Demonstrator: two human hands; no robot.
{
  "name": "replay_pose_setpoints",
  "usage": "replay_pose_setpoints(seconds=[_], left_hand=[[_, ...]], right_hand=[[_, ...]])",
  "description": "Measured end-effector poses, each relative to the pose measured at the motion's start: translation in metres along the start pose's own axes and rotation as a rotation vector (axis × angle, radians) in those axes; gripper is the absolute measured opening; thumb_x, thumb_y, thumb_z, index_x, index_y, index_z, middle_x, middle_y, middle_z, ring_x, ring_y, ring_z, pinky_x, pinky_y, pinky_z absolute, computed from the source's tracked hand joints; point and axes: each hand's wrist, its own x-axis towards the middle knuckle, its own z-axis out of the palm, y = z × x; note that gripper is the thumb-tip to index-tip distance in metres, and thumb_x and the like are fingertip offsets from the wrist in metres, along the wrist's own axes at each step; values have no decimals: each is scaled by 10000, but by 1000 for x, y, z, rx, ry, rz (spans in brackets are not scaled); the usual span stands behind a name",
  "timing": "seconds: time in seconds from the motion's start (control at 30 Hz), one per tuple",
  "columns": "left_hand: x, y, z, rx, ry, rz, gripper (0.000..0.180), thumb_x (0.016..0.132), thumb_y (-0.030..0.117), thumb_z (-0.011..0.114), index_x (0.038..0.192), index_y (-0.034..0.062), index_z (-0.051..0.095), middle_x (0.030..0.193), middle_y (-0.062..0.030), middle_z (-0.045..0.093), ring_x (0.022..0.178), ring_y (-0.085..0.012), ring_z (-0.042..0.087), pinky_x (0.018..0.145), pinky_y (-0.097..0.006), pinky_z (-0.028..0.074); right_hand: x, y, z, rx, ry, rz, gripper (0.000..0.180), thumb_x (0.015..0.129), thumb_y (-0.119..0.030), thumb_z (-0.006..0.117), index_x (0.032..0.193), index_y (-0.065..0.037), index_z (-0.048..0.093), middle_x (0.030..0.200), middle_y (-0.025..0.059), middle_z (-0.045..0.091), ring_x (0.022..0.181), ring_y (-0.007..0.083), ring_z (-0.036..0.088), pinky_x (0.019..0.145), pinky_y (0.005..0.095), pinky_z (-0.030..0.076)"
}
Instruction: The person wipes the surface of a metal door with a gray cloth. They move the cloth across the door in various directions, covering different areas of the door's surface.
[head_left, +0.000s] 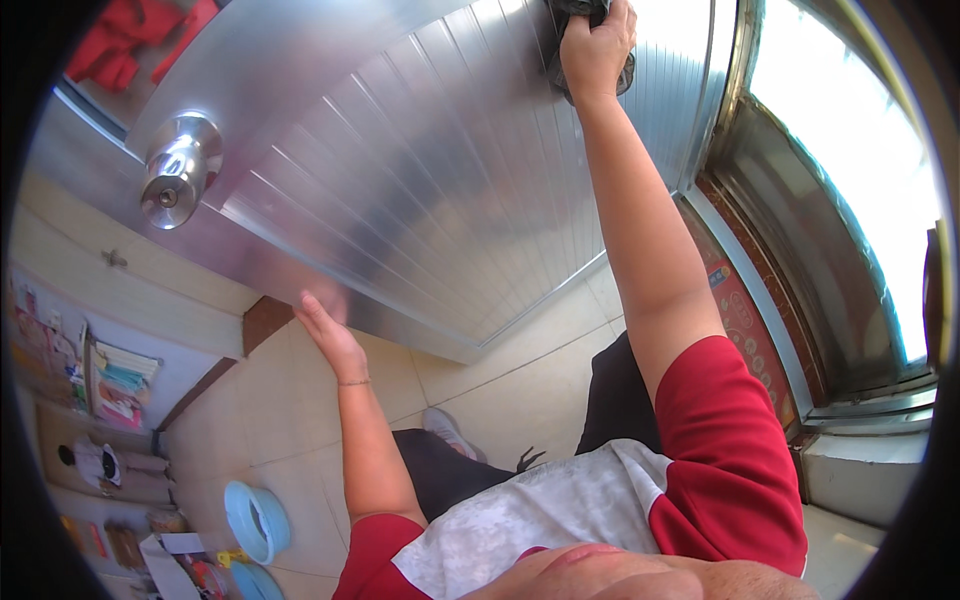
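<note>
A silvery metal door [430,180] with grooved panels fills the upper part of the head view. High on its right side, my right hand [597,55] presses a crumpled dark cloth [625,75] against the surface; part of the cloth is hidden behind the hand. My left hand [332,338] is beside the door's lower edge, fingers stretched out and holding nothing. Whether those fingertips touch the door I cannot tell. A round metal doorknob [178,175] with a keyhole sticks out at the door's left side, above my left hand.
Right of me is a bright window [850,130] by the door frame, with a red patterned mat [750,340] below it. Light tiles [290,400] cover the floor. Blue basins [257,522] stand at lower left, near another person [105,465]. Red fabric [115,45] shows beyond the door.
</note>
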Motion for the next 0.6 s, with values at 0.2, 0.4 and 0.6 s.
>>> replay_pose_setpoints(seconds=[0.2,0.4,0.6], left_hand=[[2,-13,-4,25,56,-42,702,989,532,386,1425,-2,256,1424,-144,350,1319,-247,348,1120,-385,266],[7,-10,2,10,2,36,627,1003,481,404,1373,-19,327,1373,-142,400,1280,-235,369,1092,-351,267],[-2,6,1,-57,-43,51,540,1005,429,445,1302,-19,394,1283,-108,462,1179,-192,427,1037,-322,313]], right_hand=[[-63,-79,-15,110,-164,-103,499,772,-39,540,1268,-47,498,1299,220,469,1174,427,432,1029,478,328],[-154,-131,-13,242,-338,-523,531,616,-78,633,1128,-219,623,1256,61,514,1083,310,478,926,419,373],[-219,-142,-23,337,-532,-888,501,660,-70,626,1127,-249,645,1309,-16,532,1085,240,465,880,336,406]])
